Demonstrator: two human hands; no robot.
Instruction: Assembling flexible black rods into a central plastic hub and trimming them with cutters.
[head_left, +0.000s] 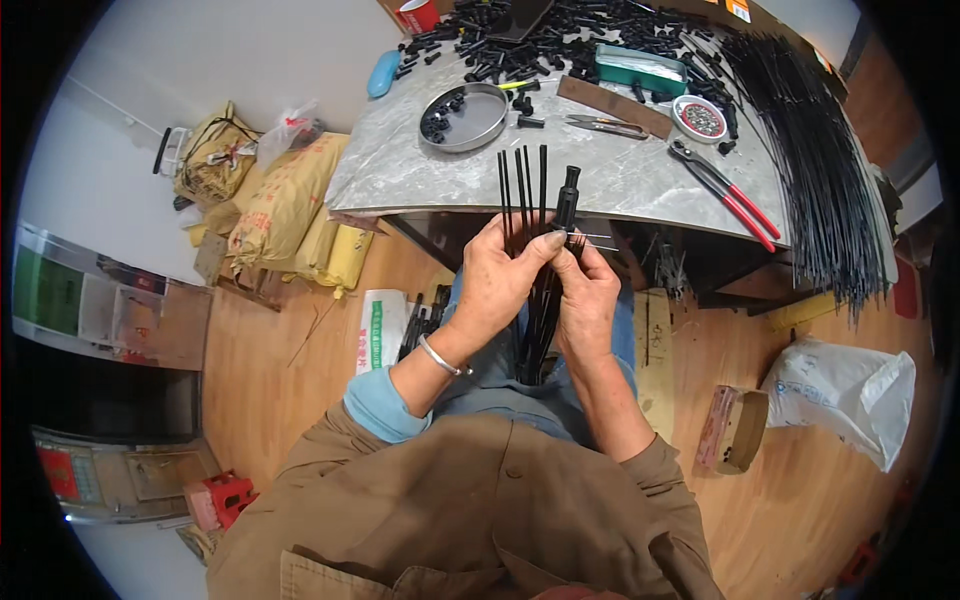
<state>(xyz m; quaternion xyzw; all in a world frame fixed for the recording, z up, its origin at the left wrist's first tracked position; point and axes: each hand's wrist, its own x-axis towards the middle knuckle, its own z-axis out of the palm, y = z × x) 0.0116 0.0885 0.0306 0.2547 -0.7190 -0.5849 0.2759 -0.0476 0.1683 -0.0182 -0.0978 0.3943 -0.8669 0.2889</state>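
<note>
My left hand (495,275) is closed around several thin black rods (524,190), which stand up above its fingers and run down toward my lap. My right hand (588,295) is closed beside it, pinching a black ribbed tube-like fitting (568,198) that points upward. My left thumb presses on the fitting's lower part. A thin pale wire or needle (600,243) sticks out to the right at the fingertips; which hand holds it I cannot tell. Both hands are above my lap, just off the table's front edge. The fingers partly hide where rods and fitting meet.
On the grey table (390,165) are a round metal pan (480,120), snips (607,126), red-handled pliers (728,195), a white bowl (699,119), a green tray (640,70) and many black fittings (590,25). Long black rods (815,170) overhang its right side. Yellow sacks (290,205) stand left.
</note>
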